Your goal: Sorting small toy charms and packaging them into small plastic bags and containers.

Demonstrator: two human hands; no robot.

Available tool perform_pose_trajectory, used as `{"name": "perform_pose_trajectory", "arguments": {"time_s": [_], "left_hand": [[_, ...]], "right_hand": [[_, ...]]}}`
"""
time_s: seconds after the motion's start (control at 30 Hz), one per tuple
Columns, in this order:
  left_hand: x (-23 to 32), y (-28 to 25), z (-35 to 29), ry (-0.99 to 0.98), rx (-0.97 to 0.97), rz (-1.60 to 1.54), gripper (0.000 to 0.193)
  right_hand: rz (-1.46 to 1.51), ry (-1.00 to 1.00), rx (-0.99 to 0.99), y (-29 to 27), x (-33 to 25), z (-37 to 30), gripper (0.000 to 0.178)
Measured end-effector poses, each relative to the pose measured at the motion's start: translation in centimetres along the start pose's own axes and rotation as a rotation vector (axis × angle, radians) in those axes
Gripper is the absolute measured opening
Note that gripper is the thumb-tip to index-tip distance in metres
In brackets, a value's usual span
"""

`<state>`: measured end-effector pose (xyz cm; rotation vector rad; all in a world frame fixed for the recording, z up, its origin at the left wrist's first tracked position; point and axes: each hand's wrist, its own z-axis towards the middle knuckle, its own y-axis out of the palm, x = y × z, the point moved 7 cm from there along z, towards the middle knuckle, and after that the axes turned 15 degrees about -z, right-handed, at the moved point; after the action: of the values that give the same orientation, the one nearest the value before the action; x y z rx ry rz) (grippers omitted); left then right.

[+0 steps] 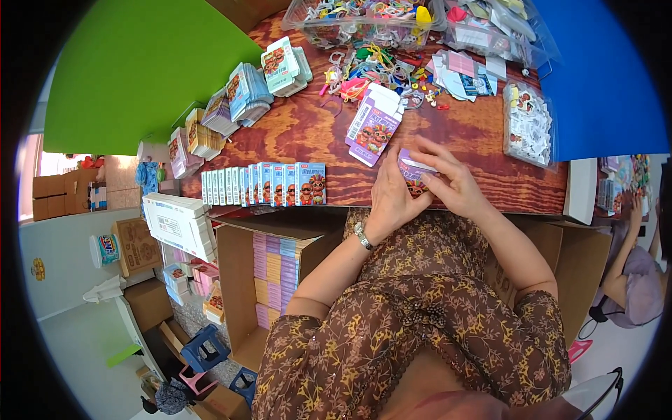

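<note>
Both hands close on a small purple printed cardboard box (414, 175) at the near edge of the brown wood-grain table (308, 133), directly in front of the person. The left hand (389, 199) cups the box's left side from below; the right hand (451, 178) lies over its right end, fingers (428, 150) curled across a pale flap at the top. The box appears light, thin-walled and easily creased, so it is judged best held by its edges and corners rather than pressed on its flat faces.

Just beyond the hands lies a short stack of flat purple carton blanks (376, 124). To the left, a row of upright blue printed boxes (264, 184) stands along the table edge, with fanned piles of flat blanks (238, 98) behind it. Scattered small coloured plastic pieces (378, 70) and clear plastic tubs (364, 17) occupy the far side. Below the table edge, an open brown cardboard carton (238, 280) holds stacked finished boxes.
</note>
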<state>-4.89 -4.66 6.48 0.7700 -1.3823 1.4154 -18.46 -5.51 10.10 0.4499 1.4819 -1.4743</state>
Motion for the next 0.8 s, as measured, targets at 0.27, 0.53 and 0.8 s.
{"name": "perform_pose_trajectory", "arguments": {"time_s": [0.27,0.53,0.8], "left_hand": [[0.7,0.2,-0.2,-0.032,-0.053,0.074,0.105],[1.6,0.2,0.1,0.084,-0.002,0.110,0.100],[3.1,-0.2,0.2,0.173,0.004,0.067,0.090]], "right_hand": [[-0.012,-0.015,-0.085,0.4,0.2,-0.5,0.040],[-0.343,-0.186,0.045,0.4,-1.4,-1.0,0.045],[-0.143,-0.019,0.063,-0.1,-1.2,-0.7,0.062]]}}
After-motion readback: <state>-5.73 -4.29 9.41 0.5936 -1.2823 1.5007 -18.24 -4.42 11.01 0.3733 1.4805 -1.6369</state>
